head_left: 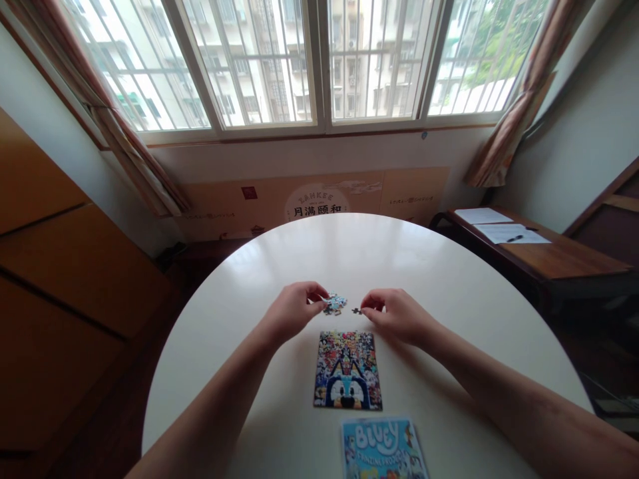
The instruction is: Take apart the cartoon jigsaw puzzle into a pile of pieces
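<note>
A small pile of jigsaw puzzle pieces (336, 304), mostly light blue and white, lies on the white round table (239, 346). At the pile's left edge, my left hand (295, 309) pinches a pale puzzle piece between thumb and fingers. My right hand (397, 314) is closed at the fingertips on a dark puzzle piece (356, 311), just right of the pile. Nearer to me lies a square puzzle picture (347, 370), showing a blue cartoon dog before a colourful crowd. Below it is a light-blue Bluey card or box (383, 449), cut off by the frame's bottom.
Beyond the table stands a long printed cardboard panel (414, 189) under the barred windows. To the right, a wooden side table (564, 256) holds papers (512, 233) and a pen (514, 238). Wooden cabinets (44, 279) stand on the left.
</note>
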Demonstrator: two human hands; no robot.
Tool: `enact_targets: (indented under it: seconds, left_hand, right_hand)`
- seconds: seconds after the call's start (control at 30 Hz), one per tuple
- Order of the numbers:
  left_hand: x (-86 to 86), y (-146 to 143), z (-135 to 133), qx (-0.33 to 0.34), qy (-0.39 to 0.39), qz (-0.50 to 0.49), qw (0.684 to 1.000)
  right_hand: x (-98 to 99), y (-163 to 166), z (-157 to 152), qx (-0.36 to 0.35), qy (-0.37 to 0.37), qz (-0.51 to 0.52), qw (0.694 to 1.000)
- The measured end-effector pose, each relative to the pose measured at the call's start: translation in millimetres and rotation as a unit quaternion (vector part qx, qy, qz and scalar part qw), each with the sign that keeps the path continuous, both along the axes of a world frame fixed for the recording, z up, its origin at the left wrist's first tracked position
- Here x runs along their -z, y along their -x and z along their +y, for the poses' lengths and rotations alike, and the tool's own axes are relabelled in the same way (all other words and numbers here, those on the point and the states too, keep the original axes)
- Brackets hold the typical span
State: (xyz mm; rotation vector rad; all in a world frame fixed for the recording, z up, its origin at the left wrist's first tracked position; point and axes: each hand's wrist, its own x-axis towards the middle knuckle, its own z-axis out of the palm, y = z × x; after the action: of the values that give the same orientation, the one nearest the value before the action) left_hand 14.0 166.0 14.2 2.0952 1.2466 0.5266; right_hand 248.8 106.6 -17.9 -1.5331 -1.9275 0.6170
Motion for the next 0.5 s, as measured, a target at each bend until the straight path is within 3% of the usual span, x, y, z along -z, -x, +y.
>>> enact_targets:
  seconds: [0.1, 0.33, 0.5]
  left_hand:
    - [3.5, 2, 5, -0.035, -0.035, 0.010, 0.999]
    - [16.4, -2, 9, -0.037, -0.080, 0.015, 0.996]
    - [20.3, -2, 13, -0.059, -0.118, 0.036, 0.991]
  right_hand:
    - [3.5, 0, 2, -0.002, -0.020, -0.001, 1.000]
    - [14.8, 3, 11, -0.013, -0.076, 0.016, 0.997]
    - [25.7, 13, 25, 0.016, -0.104, 0.029, 0.994]
